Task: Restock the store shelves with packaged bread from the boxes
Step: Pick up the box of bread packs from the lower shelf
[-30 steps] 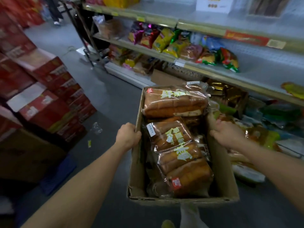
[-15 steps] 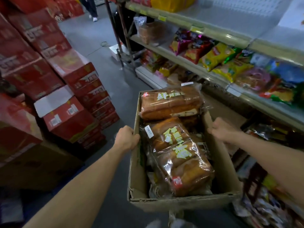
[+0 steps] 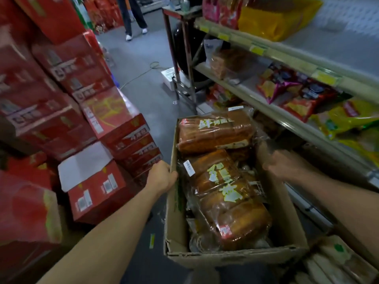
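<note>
An open brown cardboard box [image 3: 229, 258] hangs in the aisle, carried between two bare arms. The left hand [image 3: 162, 177] curls over the top edge of the box's left wall, fingers hooked inside, so its grip is clamped on the cardboard. The right hand [image 3: 281, 163] sits at the right wall; it is blurred, but its fingers appear curled over that rim too.

Inside the box lie clear-wrapped loaves of brown packaged bread printed with pale yellow-green characters. The far loaf [image 3: 215, 132] lies crosswise at the far end, resting higher than the others. The near loaf [image 3: 227, 199] lies lengthwise below it, running toward the near wall, with a small red label at its near end and a white sticker at its far left corner. More wrapped packs show dimly underneath.

To the right run grey metal store shelves [image 3: 287, 117] with yellow price tags along their edges; they carry colourful snack bags [image 3: 297, 95], a yellow packet [image 3: 276, 19] on the top tier, and one bagged brown loaf [image 3: 227, 62] at the far end of the middle tier. To the left stand stacked red cartons [image 3: 67, 83], close beside the left forearm. Farther down the grey floor [image 3: 143, 83], the legs of another person [image 3: 133, 17] are visible.
</note>
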Demonstrator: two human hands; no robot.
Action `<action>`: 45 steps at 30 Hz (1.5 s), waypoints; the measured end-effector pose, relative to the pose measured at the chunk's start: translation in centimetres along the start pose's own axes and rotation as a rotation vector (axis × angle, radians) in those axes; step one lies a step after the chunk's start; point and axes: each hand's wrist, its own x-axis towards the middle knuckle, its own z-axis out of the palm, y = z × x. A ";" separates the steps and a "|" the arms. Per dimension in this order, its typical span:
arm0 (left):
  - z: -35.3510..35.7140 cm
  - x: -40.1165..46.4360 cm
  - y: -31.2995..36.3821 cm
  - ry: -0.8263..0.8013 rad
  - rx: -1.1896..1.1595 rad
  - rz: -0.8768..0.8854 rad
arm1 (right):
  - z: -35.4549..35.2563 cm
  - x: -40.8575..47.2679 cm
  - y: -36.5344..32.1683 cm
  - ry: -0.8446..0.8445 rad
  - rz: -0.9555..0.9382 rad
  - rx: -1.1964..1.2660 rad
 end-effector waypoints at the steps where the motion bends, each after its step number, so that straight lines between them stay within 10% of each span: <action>1: -0.8 2.3 0.2 -0.003 -0.001 -0.001 | -0.8 1.8 -1.3 0.010 -0.002 -0.029; 26: -2.0 49.0 5.0 -0.034 -0.246 -0.246 | -7.2 55.1 -17.5 -0.181 -0.159 -0.178; 45: 13.8 77.5 -7.5 -0.034 -0.358 -0.565 | 13.6 88.0 -21.9 -0.171 -0.318 -0.257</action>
